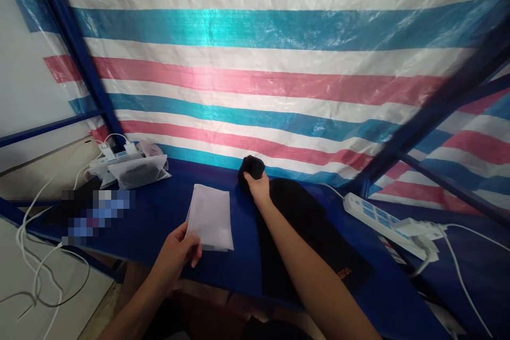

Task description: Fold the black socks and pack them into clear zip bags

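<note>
Black cloth (252, 163) bunched in right hand (260, 187); left hand (184, 244) gripping white pouch (211, 217)

Striped sheet (255, 82) behind blue desk (155, 223); white power strip (382, 223), right.

Striped sheeting (258, 82) catching light, blue metal frame (75, 49), pale wall (27, 74), blue tabletop (155, 215)

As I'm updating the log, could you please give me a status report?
Left hand holding white pouch. Right hand gripping black bundle. Black cloth lying under right forearm.
</note>
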The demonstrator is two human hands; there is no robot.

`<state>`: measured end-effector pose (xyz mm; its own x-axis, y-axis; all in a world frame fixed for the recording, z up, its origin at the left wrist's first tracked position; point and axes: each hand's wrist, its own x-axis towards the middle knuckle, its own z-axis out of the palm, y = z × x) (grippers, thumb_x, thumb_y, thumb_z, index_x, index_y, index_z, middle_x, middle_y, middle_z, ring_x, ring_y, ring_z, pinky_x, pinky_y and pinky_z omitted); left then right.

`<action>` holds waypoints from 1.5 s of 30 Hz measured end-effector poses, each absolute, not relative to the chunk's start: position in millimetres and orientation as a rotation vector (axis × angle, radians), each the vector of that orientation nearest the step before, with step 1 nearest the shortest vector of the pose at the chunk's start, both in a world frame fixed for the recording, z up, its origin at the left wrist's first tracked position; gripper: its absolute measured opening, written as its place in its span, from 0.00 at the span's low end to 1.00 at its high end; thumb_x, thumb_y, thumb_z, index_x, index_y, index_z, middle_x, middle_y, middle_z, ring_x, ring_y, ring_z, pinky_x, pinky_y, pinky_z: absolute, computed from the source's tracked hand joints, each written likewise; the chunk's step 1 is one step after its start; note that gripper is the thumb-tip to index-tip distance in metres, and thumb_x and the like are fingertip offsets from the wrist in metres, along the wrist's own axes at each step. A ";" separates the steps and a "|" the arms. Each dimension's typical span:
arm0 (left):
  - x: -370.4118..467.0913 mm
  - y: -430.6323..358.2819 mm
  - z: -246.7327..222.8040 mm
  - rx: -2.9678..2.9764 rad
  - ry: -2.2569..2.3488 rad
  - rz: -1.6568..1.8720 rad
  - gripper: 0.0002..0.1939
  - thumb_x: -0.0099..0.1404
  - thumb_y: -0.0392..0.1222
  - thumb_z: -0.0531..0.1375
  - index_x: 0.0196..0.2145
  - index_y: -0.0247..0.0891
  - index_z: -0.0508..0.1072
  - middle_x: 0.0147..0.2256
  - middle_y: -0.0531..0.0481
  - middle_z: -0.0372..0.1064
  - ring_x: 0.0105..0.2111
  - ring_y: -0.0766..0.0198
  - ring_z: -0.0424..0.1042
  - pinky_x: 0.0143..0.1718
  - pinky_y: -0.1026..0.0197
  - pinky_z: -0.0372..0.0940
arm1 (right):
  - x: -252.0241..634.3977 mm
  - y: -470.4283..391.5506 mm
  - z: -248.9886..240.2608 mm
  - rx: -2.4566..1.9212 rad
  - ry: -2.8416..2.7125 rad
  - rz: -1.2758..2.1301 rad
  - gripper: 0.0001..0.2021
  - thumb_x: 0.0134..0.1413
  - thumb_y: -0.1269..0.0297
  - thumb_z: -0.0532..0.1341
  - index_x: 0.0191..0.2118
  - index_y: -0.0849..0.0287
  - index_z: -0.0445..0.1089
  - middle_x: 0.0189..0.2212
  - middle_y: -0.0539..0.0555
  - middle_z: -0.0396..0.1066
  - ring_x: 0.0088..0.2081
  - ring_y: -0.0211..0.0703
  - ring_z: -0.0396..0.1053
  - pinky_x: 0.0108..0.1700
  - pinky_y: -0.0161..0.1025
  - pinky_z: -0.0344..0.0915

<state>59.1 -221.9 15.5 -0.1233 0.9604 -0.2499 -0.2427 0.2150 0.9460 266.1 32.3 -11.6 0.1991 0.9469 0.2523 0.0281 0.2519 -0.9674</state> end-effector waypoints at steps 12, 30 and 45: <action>8.6 -232.7 31.3 1.526 1.995 1.291 0.20 0.67 0.62 0.65 0.44 0.45 0.77 0.35 0.49 0.75 0.35 0.54 0.74 0.38 0.58 0.67 | 267.2 39.2 -18.8 -1.128 -1.136 0.902 0.27 0.47 0.53 0.72 0.52 0.58 0.76 0.49 0.59 0.83 0.50 0.60 0.81 0.51 0.53 0.79; 15.6 -193.6 -9.1 2.043 2.199 0.580 0.25 0.75 0.39 0.51 0.64 0.43 0.75 0.70 0.36 0.60 0.68 0.38 0.60 0.62 0.38 0.64 | 268.2 35.7 -14.5 -1.072 -1.103 0.956 0.26 0.46 0.53 0.72 0.51 0.57 0.76 0.48 0.59 0.83 0.48 0.60 0.82 0.48 0.52 0.80; 40.5 -168.4 -21.6 2.143 2.119 0.574 0.26 0.75 0.43 0.52 0.68 0.41 0.71 0.72 0.38 0.59 0.74 0.38 0.54 0.72 0.32 0.48 | 274.1 31.3 -13.9 -1.173 -1.269 0.834 0.27 0.50 0.49 0.72 0.54 0.55 0.75 0.49 0.56 0.81 0.51 0.59 0.79 0.57 0.57 0.75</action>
